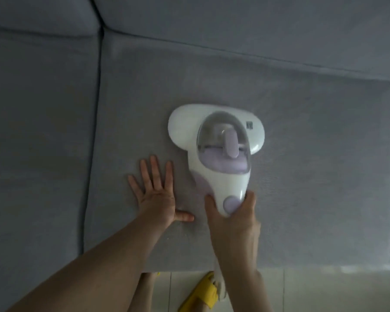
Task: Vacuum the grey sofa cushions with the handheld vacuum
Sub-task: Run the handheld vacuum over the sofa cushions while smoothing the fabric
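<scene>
A white and lilac handheld vacuum (214, 140) lies flat on the grey seat cushion (313, 176), its wide head pointing toward the sofa back and its clear dust cup on top. My right hand (233, 221) is wrapped around the vacuum's handle at its near end, just below the lilac button. My left hand (155, 194) rests palm down on the same cushion, fingers spread, a little to the left of the vacuum's body and not touching it.
A second grey seat cushion (38, 154) lies to the left across a dark seam. The back cushions (234, 23) run along the top. Below the sofa's front edge is pale tiled floor (324, 291), a yellow slipper (200, 293) and the vacuum's white cord.
</scene>
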